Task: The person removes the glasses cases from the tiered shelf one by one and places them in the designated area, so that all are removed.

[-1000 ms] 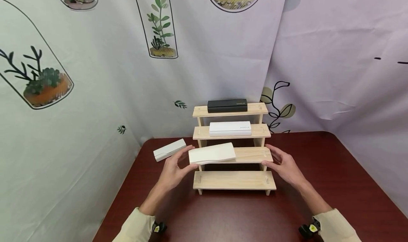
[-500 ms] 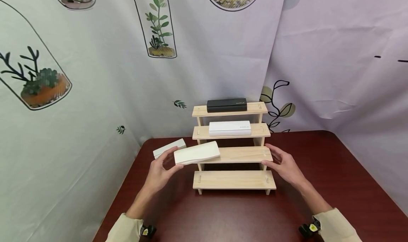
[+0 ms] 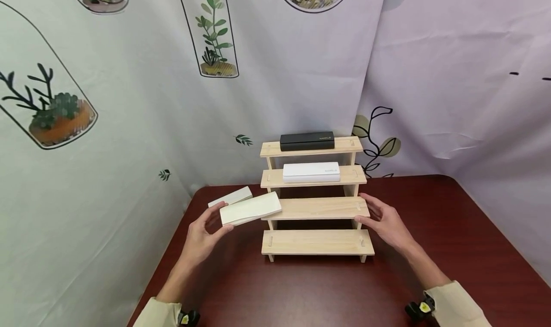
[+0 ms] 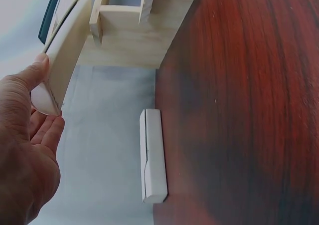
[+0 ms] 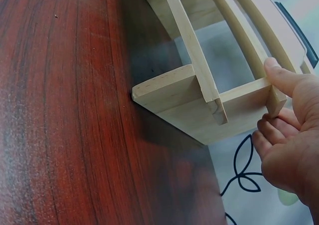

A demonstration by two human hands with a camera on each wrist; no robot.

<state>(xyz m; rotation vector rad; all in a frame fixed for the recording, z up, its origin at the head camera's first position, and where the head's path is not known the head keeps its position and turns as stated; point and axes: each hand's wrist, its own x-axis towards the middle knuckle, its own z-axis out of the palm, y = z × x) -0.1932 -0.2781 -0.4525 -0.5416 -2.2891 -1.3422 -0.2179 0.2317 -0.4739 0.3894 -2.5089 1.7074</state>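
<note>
A four-step wooden rack stands on the dark red table. My left hand pinches one end of a cream flat box, held in the air just left of the rack's third step; in the left wrist view the cream flat box sits between thumb and fingers. My right hand rests against the rack's right side at that step, thumb on its edge, fingers relaxed. A black box lies on the top step, a white box on the second.
Another white box lies on the table at its back left edge, also seen as the white box in the left wrist view. Printed fabric walls close in behind and on both sides. The bottom step holds nothing.
My left hand has drawn the cream box leftward off the third step and clear of the rack. The right hand has stayed at the rack's right side.
</note>
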